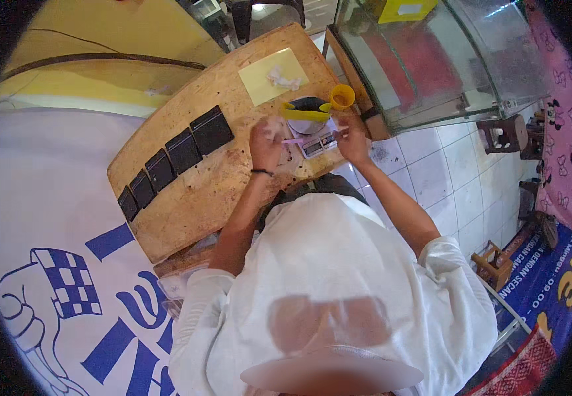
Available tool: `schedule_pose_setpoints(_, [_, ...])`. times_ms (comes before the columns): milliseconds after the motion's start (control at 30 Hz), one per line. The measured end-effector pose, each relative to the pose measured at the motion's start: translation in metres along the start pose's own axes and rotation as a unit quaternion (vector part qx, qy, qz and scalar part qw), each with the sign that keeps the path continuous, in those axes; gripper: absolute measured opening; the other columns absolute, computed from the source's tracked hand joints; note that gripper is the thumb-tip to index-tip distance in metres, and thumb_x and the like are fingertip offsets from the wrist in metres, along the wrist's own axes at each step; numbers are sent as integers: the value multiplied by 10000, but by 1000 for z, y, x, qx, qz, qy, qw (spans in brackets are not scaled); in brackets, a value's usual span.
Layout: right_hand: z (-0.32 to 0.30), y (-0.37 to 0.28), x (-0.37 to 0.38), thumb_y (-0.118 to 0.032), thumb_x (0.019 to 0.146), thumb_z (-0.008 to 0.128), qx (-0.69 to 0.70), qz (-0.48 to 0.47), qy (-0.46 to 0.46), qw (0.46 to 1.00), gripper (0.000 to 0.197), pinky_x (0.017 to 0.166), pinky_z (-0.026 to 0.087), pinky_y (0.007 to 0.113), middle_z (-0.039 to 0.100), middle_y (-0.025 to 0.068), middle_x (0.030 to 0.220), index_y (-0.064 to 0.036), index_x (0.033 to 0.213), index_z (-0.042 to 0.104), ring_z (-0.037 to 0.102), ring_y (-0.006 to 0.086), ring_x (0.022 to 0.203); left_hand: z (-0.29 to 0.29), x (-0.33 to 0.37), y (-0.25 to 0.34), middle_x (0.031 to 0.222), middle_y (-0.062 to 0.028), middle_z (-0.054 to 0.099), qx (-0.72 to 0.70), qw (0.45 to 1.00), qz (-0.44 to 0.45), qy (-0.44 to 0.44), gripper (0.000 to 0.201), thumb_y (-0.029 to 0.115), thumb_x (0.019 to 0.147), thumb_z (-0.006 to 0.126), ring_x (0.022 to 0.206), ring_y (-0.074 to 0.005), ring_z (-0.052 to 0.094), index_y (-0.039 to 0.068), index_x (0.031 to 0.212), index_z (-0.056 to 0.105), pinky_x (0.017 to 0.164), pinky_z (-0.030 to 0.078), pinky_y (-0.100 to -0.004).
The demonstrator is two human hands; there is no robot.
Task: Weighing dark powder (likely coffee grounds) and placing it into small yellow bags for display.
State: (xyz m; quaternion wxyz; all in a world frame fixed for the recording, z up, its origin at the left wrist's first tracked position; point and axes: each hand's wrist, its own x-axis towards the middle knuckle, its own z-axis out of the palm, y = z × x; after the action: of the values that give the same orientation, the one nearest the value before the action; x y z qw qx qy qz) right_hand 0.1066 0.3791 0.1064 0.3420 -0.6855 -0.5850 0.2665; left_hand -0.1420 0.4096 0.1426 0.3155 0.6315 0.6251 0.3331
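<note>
A white digital scale (311, 145) sits near the table's front edge, with a dark, rounded container (310, 104) on top. A yellow V-shaped piece (304, 115) lies across that container. My left hand (266, 142), with a dark band at the wrist, is closed at the scale's left side. A thin pink strip (292, 140) sticks out of its fingers toward the scale. On the scale's right side my right hand (352, 140) has its fingers pressed together; what they hold, if anything, is too small to tell. A yellow cup (342, 97) stands just beyond the right hand.
Several flat black packs (183, 151) lie in a row on the left of the wooden table (167, 221). Crumpled, pale plastic (282, 79) rests on a yellow sheet (259, 78) at the back. A glass case (431, 72) borders the table's right; stools (502, 135) stand beyond.
</note>
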Motion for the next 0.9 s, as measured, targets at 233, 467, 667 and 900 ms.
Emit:
schedule_pose_setpoints(233, [-3, -31, 47, -71, 777, 672, 71, -4, -52, 996, 552, 762, 508, 377, 616, 162, 1070, -67, 1281, 447, 631, 289, 865, 27, 55, -21, 1164, -120, 586, -95, 995, 0, -27, 612, 86, 744, 744, 1082, -248, 564, 99, 1293, 473, 842, 500, -352])
schedule_pose_setpoints(467, [12, -4, 45, -104, 792, 694, 10, -4, -55, 998, 344, 699, 487, 301, 666, 98, 884, -34, 1121, 623, 612, 181, 768, 35, 45, -21, 940, -84, 654, -53, 996, -18, -73, 250, 105, 780, 704, 872, -214, 630, 51, 1018, 648, 802, 490, -317])
schedule_pose_setpoints(667, [-24, -52, 34, -196, 814, 695, 340, 41, -217, 914, 284, 776, 469, 328, 663, 72, 903, -51, 1051, 639, 603, 161, 828, -11, 23, 17, 934, -52, 646, -256, 951, -98, -146, 217, 116, 823, 691, 857, -143, 610, 9, 1000, 628, 770, 488, -276])
schedule_pose_setpoints(900, [-41, -93, 35, -106, 838, 679, 260, 80, -285, 919, 228, 778, 454, 251, 645, 7, 929, -23, 1045, 630, 572, 89, 847, -40, 11, 49, 937, -58, 662, -371, 906, -98, -178, 244, 87, 842, 669, 826, -118, 616, -12, 1058, 617, 749, 504, -256])
